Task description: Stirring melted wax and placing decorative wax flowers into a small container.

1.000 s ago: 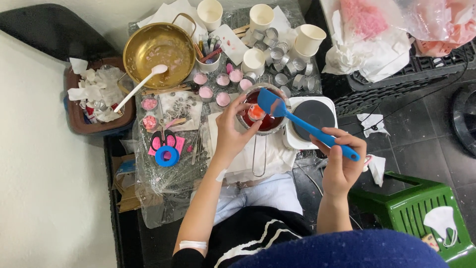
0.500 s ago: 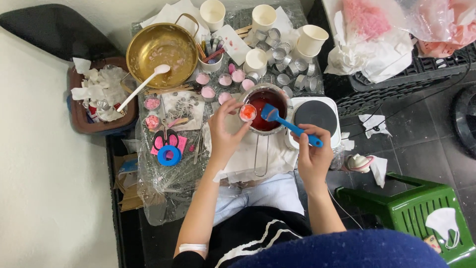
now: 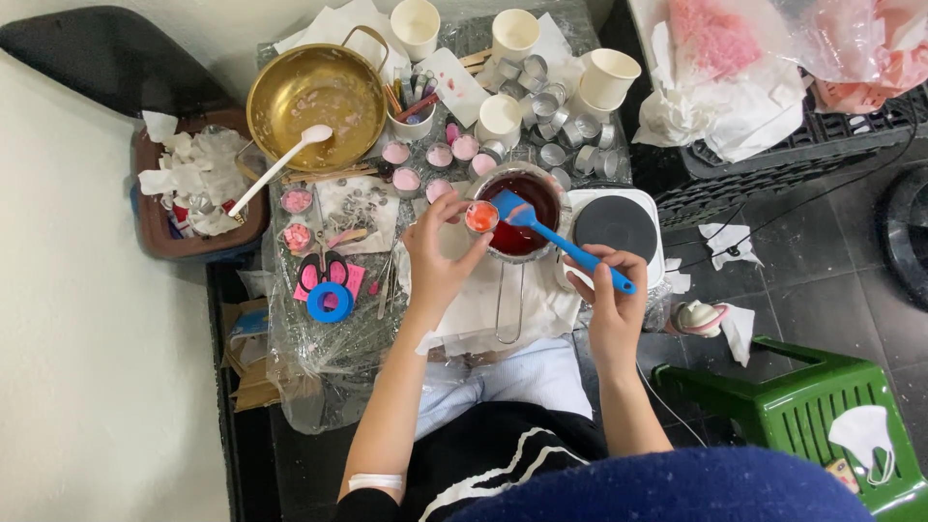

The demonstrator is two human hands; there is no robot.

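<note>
From above, looking down over the person's head, the left hand [image 3: 437,261] is curled with its fingertips pinched round a small round tin cup [image 3: 481,217] filled with something orange-red, held just at the rim of a small metal pot [image 3: 519,208] of dark red liquid. The right hand [image 3: 609,290] is closed round the handle of a blue spatula [image 3: 556,242], whose blade end reaches over the pot beside the little cup; the blade sits at the liquid's surface, though I cannot tell whether it is dipped in. The pot's long wire handle runs back toward the person across a sheet of white paper [image 3: 483,300].

Just right of the pot stands a white hot plate [image 3: 616,227] with a dark round top. Behind the pot, on the plastic-covered table, lie several filled pink tin cups [image 3: 425,164] and a cluster of empty ones [image 3: 561,116], with white paper cups [image 3: 609,77] standing among them. To the left sits a brass pan [image 3: 314,92] with a white spoon [image 3: 280,169] resting across its edge. Nearer the person's left arm are pink-handled scissors [image 3: 324,271] and a blue tape roll [image 3: 331,303]. A brown tray [image 3: 155,232] of crumpled tissue sits at the far left, and a green plastic stool [image 3: 802,416] stands on the dark floor to the right.
</note>
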